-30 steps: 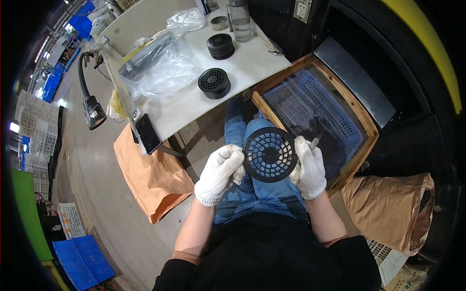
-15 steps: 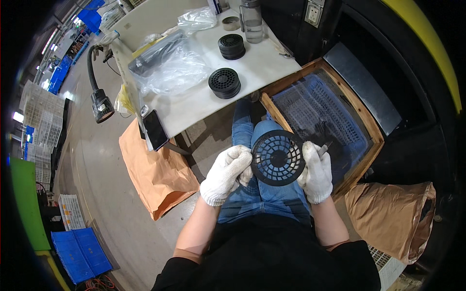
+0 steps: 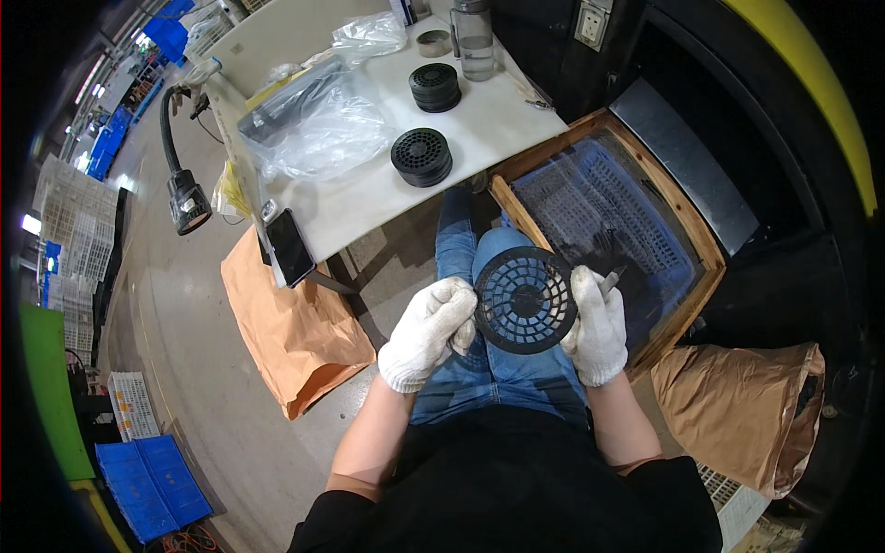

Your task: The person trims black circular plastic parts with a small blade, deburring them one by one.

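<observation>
Above my lap I hold a round black plastic grille [image 3: 526, 300] between both gloved hands, its open lattice turned up toward me. My left hand [image 3: 430, 332], in a white knit glove, pinches the grille's left rim. On the opposite rim, my right hand [image 3: 595, 327] grips with fingers curled. A small grey blade-like tool [image 3: 612, 280] sticks out of the same right hand; its handle is hidden in the glove. Two stacks of similar black grilles stand on the white table ahead: a nearer stack [image 3: 421, 157] and a farther stack [image 3: 434, 88].
A wood-framed bin with a blue plastic basket [image 3: 599, 198] sits to the right. Clear plastic bags [image 3: 323, 138], a phone [image 3: 290, 247] and a water bottle [image 3: 475, 41] are on the table. Brown paper bags stand left [image 3: 290, 327] and right [image 3: 737, 405]. A lamp [image 3: 187, 203] hangs at the left.
The whole view has shifted slightly, with the surroundings sliding a little left. Both hands keep the same hold on the grille, which stays nearly in place.
</observation>
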A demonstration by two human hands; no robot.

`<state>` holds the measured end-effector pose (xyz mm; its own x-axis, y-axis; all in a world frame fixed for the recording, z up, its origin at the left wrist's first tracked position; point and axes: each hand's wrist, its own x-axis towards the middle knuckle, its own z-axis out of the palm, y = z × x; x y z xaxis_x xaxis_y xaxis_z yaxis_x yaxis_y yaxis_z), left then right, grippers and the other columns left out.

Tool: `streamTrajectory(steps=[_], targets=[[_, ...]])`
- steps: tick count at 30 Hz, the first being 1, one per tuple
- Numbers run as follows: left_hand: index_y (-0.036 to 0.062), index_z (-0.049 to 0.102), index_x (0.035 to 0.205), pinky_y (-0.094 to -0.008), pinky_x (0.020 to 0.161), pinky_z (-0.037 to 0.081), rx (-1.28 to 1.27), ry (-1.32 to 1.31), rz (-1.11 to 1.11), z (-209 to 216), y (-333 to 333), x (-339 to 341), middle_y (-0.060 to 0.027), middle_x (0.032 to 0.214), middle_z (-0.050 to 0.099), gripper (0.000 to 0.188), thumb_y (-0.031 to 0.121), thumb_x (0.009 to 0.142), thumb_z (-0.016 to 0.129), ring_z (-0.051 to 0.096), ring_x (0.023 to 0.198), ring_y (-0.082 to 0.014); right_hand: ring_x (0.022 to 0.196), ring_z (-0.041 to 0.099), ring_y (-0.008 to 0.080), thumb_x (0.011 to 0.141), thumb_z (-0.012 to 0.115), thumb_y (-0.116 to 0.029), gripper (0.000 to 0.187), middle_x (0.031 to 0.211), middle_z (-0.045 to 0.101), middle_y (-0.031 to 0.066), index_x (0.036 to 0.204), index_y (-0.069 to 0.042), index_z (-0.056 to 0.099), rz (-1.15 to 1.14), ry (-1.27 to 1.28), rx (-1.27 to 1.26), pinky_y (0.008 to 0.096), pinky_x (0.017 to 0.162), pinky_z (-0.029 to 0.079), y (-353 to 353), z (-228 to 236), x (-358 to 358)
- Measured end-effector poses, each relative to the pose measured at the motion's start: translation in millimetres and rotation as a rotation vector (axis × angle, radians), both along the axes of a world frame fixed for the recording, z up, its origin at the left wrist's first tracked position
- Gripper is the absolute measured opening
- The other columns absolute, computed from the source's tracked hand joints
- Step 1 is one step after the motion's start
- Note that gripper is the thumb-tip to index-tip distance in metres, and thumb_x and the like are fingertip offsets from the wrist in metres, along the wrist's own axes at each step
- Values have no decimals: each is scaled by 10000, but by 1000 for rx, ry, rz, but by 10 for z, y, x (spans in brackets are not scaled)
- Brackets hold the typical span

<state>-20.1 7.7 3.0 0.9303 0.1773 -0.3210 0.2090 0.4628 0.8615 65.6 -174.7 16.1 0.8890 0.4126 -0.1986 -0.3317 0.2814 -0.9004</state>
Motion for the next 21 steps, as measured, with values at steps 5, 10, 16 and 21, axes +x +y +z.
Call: streamTrajectory(steps=[5,10,16,21], targets=[[31,588,960,-193,476,389,47,-31,-79,35,79,5,15,629,538,157,179,936,542,477,511,-54,464,437,10,940,498,-175,252,600,533,-44,755,-24,579,89,16,-43,180,404,319,-52,-23,62],[6,645,946,-175,504,395,341,-131,-559,149,276,151,7,767,617,178,173,889,620,514,622,-21,566,507,23,926,557,-149,195,676,599,-11,856,11,646,451,-149,-257,176,500,373,-38,-3,61],[59,631,882,-159,450,345,335,90,-345,469,169,197,50,704,577,163,220,900,612,446,534,3,796,631,181,899,533,-130,202,867,662,77,996,29,613,225,-342,-317,304,722,502,-56,-350,207],[68,625,928,-149,412,306,285,96,-167,466,123,184,56,690,570,175,240,904,606,400,470,12,814,660,296,739,616,-63,183,859,667,160,909,-1,642,221,-591,-431,349,705,505,7,-445,-72]])
